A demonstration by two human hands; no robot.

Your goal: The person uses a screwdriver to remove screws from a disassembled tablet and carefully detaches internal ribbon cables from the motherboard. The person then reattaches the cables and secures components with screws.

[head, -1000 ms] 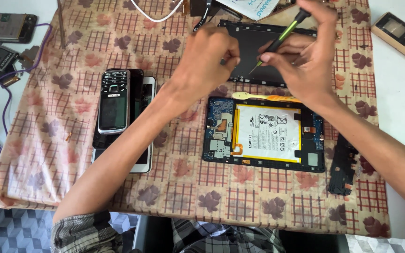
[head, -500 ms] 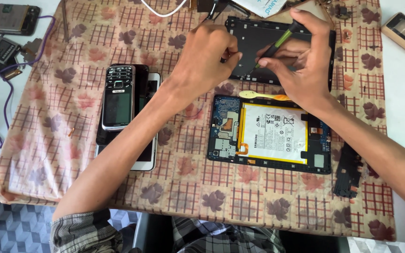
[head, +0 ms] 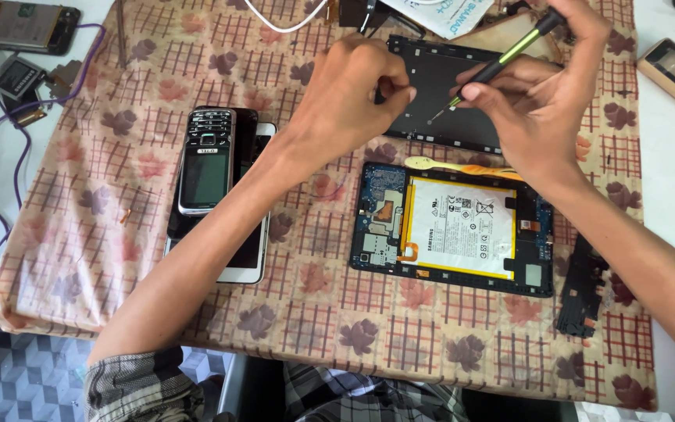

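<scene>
Spread over your white table is a beige checked cloth (head: 80, 258) printed with brown leaves, and all your work lies on it. Your right hand (head: 544, 101) pinches a slim black-and-green screwdriver (head: 501, 59) between thumb and fingers, its tip set down on the black back cover (head: 451, 117) lying flat at the far side of the cloth. Your left hand (head: 353, 94) is curled with its fingertips pinched together at the cover's left edge; whether anything sits between them is too small to tell. Just in front of the cover lies the opened tablet (head: 455, 228), blue board exposed, with a large white battery bearing a printed label filling its middle. A yellow pry tool (head: 462, 166) rests along its top edge, partly hidden by your right wrist. To the left, a black keypad phone (head: 207, 160) lies stacked on a dark slab and a white phone (head: 248, 250). A black frame strip (head: 583, 289) lies by your right forearm. A white paper packet (head: 439, 16) is cut off at the top edge.
</scene>
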